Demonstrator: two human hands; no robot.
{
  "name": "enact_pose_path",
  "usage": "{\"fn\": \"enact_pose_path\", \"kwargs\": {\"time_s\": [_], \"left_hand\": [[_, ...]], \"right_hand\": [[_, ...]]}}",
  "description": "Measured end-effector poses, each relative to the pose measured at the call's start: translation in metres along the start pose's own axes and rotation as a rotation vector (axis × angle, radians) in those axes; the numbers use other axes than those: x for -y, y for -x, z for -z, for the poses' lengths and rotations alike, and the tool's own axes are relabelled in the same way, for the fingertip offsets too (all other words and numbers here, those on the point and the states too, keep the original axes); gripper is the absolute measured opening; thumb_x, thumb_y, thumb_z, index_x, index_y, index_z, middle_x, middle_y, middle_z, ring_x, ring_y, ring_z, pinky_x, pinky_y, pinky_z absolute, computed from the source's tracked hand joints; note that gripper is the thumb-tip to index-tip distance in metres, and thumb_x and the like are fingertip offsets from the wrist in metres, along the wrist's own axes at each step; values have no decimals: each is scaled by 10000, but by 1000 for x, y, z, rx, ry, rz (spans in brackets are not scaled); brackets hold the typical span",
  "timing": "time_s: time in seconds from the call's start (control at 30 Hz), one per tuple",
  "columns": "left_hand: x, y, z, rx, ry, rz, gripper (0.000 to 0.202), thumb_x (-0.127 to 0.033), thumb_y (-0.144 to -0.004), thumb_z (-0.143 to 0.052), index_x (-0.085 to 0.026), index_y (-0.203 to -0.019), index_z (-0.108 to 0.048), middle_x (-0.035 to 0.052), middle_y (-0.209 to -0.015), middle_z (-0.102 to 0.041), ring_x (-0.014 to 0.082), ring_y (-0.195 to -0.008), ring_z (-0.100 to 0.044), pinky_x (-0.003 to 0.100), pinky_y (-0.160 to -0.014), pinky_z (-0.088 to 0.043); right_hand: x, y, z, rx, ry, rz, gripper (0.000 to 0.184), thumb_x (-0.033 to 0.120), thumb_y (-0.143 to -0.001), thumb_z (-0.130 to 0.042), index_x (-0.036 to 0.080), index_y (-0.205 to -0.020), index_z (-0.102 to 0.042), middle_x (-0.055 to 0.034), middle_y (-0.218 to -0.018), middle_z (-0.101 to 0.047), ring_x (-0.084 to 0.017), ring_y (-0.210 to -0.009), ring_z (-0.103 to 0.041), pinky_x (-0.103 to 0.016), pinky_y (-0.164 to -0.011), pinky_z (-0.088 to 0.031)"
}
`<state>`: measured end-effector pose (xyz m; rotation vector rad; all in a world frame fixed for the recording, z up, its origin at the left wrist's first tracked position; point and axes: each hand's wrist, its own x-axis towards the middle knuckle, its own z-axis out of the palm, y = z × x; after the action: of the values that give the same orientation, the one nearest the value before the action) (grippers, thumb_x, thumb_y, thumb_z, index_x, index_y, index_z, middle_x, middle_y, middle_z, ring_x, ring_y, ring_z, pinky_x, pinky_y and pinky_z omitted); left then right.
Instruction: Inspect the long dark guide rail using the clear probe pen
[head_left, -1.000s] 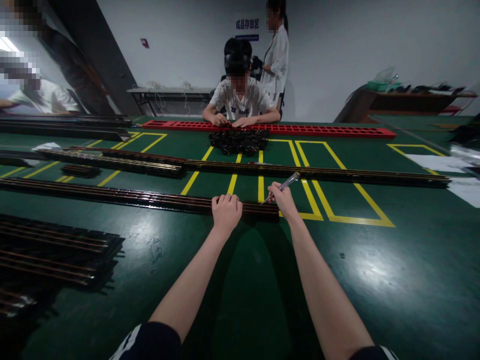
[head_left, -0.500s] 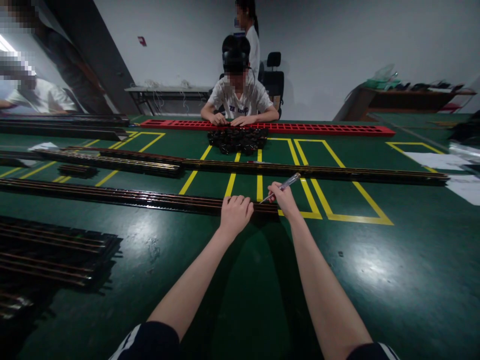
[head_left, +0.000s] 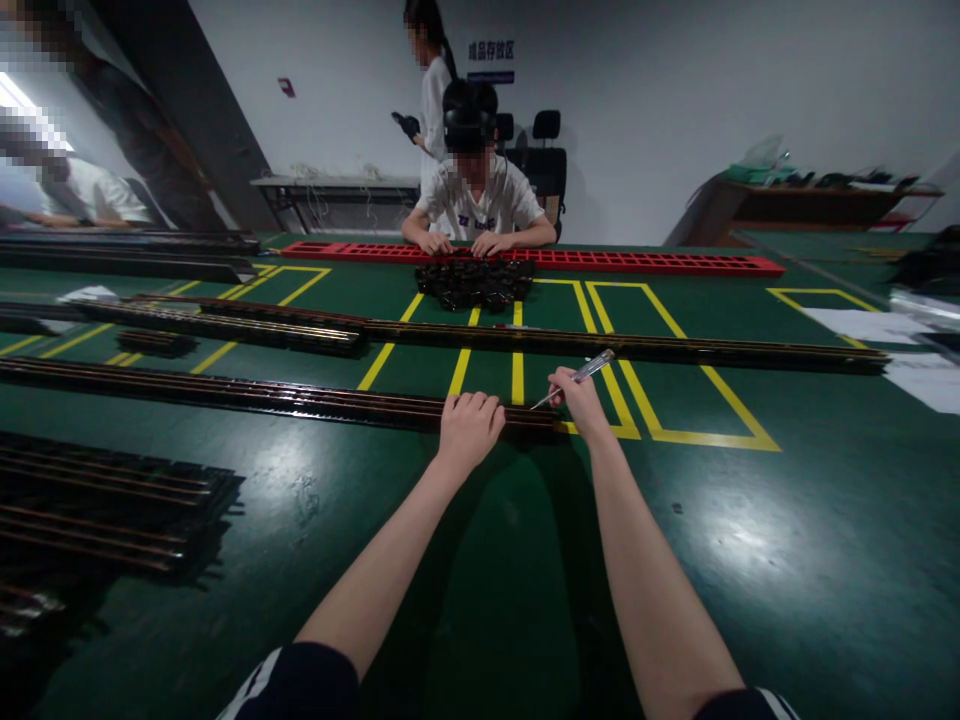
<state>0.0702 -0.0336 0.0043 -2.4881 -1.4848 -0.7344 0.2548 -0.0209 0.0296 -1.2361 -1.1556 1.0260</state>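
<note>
A long dark rail with copper strips point(head_left: 225, 392) lies across the green table in front of me. My left hand point(head_left: 469, 430) is closed, its fingers curled over the rail close to its right end. My right hand point(head_left: 579, 400) pinches a small clear-handled screwdriver point(head_left: 579, 374), whose thin tip points down to the left at the top of the rail, just right of my left hand.
A second long rail point(head_left: 637, 346) lies farther back, and more rails are stacked at the left point(head_left: 112, 500). Across the table a seated person point(head_left: 480, 200) works at a red slotted tray point(head_left: 645, 262) beside a pile of black parts point(head_left: 476, 282). Another person point(head_left: 431, 90) stands behind.
My left hand slid a little to the right along the rail. My right hand with the screwdriver shifted slightly right. The standing person behind walked to the left.
</note>
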Motion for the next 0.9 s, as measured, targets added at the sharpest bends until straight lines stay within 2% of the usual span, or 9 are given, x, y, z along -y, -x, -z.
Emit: {"fn": "enact_pose_path", "kwargs": {"time_s": [0.2,0.6,0.73,0.9], "left_hand": [[0,0,0,17,23,5,376,-314,-955,-319,-180,-974,-670,57,-966,-710,195,-873,-629,376,-838,-408],[1,0,0,0,10,-1,383,-315,-955,-312,-175,-977,-668,62,-951,-706,203,-871,-621,388,-841,-410],[1,0,-1,-3,19,-5,387,-316,-956,-309,-177,-976,-669,61,-951,-705,202,-869,-621,386,-841,-411],[1,0,-1,3,23,0,386,-313,-953,-311,-178,-972,-672,64,-959,-705,205,-869,-620,392,-842,-412]], "right_hand": [[-2,0,5,6,-25,-5,282,351,-695,-615,195,-506,-474,55,-476,-456,-71,-445,-425,-230,-508,-395],[-11,-4,21,-53,-39,16,281,278,-698,-582,197,-453,-471,57,-421,-424,-77,-412,-409,-234,-479,-374],[-10,-2,22,-40,-53,-19,289,297,-713,-599,198,-474,-470,57,-445,-440,-79,-428,-420,-236,-491,-387],[-11,-3,18,-50,-30,25,325,356,-723,-611,200,-481,-460,58,-442,-431,-80,-428,-425,-236,-490,-394]]}}
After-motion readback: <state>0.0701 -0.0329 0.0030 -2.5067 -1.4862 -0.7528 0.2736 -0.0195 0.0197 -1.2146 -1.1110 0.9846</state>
